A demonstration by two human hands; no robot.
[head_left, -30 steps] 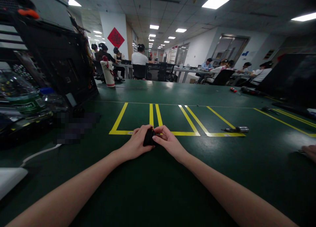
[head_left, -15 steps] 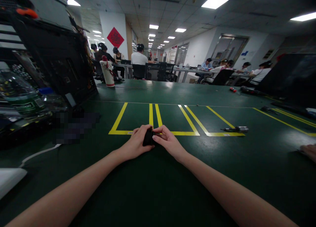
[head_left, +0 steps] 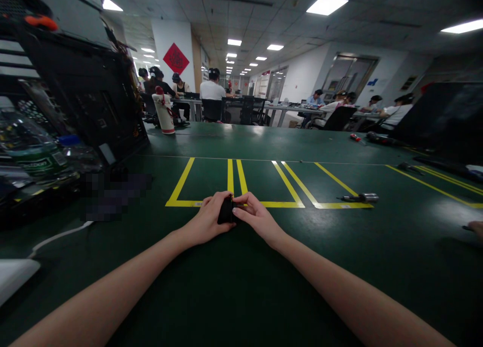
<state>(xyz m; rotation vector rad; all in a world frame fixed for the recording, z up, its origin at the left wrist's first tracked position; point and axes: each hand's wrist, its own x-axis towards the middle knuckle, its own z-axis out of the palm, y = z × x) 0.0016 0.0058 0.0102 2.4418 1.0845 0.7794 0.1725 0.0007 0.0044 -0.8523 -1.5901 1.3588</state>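
My left hand (head_left: 210,213) is wrapped around a small black blocky object (head_left: 225,211), just above the front yellow tape line. Its thumb lies below the object and its fingers lie over the top and far side. On the object's right side, my right hand (head_left: 255,216) is closed in a pinch, thumb and fingertips against that edge. Whatever is between those fingertips is too small and covered to name. A tool with a silver cylindrical end and a dark thin shaft (head_left: 363,198) lies to the right, across the tape.
Yellow tape (head_left: 289,204) marks areas on the green table (head_left: 241,286). A computer case (head_left: 109,90) and water bottle (head_left: 35,145) stand left; a white and red cylinder (head_left: 164,114) stands behind. Another person's hand (head_left: 476,229) shows at the right edge. People sit farther back.
My two hands and the black object stay in nearly the same place and pose. The other person's hand at the right edge has shifted slightly rightward.
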